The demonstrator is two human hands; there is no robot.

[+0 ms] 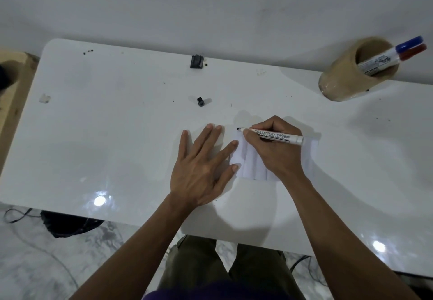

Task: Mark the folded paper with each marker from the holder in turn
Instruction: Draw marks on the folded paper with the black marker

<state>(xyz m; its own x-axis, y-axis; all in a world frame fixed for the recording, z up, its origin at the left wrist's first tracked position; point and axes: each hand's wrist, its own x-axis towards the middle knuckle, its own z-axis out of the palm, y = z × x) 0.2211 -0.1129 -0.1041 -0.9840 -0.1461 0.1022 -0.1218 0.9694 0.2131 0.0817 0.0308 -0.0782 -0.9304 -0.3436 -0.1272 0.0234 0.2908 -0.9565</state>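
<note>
A white folded paper [249, 162] with several pleats lies on the white table [117, 135], partly hidden under my right hand. My right hand [273, 149] grips a white board marker [273, 135] with a black tip, uncapped; the tip rests at the paper's far left corner. My left hand [201, 168] lies flat, fingers spread, on the table with its fingertips on the paper's left edge. A black marker cap [200, 101] stands on the table beyond the hands. A tan cylindrical holder [344, 75] at the far right holds a blue-capped marker [398, 50] and a red-capped marker [413, 52].
A small black clip-like object [196, 62] sits at the table's far edge against the wall. A wooden piece [14, 93] stands left of the table. A dark bag [68, 223] and cables lie on the marble floor below the near edge.
</note>
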